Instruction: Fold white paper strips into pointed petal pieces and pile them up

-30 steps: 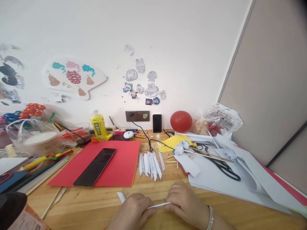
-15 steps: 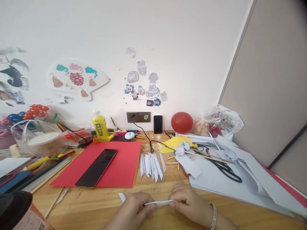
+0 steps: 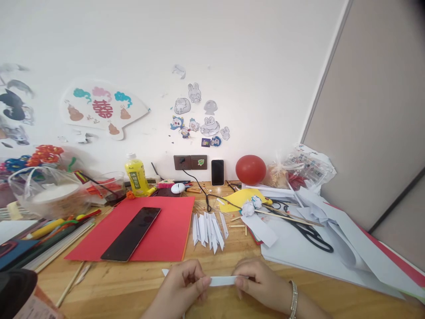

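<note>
A narrow folded strip of white paper (image 3: 224,281) stretches level between my two hands above the wooden table. My left hand (image 3: 186,281) pinches its left end between thumb and fingers. At the other end, my right hand (image 3: 257,279) grips the strip, thumb in front and fingers curled behind; a bracelet circles that wrist. Another bit of white paper (image 3: 165,272) pokes out from behind my left hand. Beyond the hands lies a row of several folded white paper pieces (image 3: 208,230), side by side.
Left of the row, a black phone (image 3: 131,235) rests on red paper (image 3: 171,230). White sheets (image 3: 288,248) with black-handled scissors (image 3: 314,237) spread at right. Farther back stand a yellow bottle (image 3: 137,175), a red balloon (image 3: 250,169) and a small upright phone (image 3: 218,173). A dark-lidded cup (image 3: 20,288) is front left.
The paper strip has turned so more of its flat face shows. My left hand has shifted slightly and its fingers have rolled; my right hand has barely moved.
</note>
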Demonstrator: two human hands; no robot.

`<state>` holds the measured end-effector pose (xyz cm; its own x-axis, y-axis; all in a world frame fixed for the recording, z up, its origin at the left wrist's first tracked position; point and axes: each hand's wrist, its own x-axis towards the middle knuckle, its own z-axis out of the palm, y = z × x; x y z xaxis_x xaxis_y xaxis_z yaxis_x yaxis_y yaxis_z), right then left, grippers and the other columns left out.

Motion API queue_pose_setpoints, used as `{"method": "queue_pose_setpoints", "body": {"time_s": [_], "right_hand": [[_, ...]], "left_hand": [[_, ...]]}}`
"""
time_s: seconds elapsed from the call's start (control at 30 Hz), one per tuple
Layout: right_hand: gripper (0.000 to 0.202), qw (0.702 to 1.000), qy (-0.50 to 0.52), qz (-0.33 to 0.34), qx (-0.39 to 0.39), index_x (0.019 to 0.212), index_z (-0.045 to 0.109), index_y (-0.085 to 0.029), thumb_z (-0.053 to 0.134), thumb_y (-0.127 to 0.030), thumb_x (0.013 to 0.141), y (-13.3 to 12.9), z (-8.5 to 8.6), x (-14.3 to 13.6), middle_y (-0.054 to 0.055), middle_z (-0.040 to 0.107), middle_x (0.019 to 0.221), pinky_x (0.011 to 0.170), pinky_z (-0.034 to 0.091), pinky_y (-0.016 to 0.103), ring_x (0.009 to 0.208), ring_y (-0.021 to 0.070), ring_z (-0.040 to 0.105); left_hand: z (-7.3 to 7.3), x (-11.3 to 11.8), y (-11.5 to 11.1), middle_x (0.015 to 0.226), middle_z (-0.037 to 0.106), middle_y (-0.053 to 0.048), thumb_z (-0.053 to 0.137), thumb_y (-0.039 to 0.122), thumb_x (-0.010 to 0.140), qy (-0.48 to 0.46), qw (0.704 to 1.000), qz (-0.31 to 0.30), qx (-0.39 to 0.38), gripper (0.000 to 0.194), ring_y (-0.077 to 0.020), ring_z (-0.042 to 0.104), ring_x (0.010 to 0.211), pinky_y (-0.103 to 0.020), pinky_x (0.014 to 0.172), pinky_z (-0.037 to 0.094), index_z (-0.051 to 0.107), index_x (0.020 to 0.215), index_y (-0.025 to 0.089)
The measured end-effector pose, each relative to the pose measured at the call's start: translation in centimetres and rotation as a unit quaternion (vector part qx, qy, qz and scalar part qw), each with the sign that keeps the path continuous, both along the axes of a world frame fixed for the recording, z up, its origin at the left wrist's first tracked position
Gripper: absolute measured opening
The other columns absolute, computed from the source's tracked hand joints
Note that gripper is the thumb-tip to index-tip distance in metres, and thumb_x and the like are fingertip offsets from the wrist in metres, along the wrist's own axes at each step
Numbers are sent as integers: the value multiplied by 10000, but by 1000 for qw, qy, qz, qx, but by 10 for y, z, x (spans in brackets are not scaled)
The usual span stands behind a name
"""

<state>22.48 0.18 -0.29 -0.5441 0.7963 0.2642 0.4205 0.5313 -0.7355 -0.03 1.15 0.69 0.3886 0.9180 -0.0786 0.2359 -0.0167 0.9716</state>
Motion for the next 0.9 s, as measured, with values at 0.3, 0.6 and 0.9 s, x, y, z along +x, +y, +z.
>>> {"method": "queue_pose_setpoints", "body": {"time_s": [0.3, 0.6, 0.9], "right_hand": [[738, 995, 55, 50, -70, 590, 640, -167, 232, -698, 899, 1, -8, 4, 7, 559, 487, 678, 473, 276, 528, 145, 562], [729, 990, 66, 58, -111, 569, 622, -158, 277, -725, 872, -1, -5, 3, -8, 516, 467, 619, 458, 255, 482, 129, 535], [672, 996, 54, -6, -71, 604, 616, -161, 340, -716, 862, 3, -6, 4, 13, 570, 515, 653, 462, 256, 560, 152, 574]], "left_hand": [[7, -6, 0, 607, 503, 0, 356, 820, 765, 96, 976, -104, 165, 664, -156, 462, 602, -250, 583, 332, 489, 597, 192], [0, -7, 0, 615, 514, -3, 286, 758, 842, 126, 971, -116, 170, 632, -156, 471, 600, -243, 597, 353, 473, 625, 195], [0, -9, 1, 566, 387, 28, 183, 715, 880, 198, 947, -103, 231, 603, -142, 394, 552, -238, 532, 281, 306, 564, 216]]}}
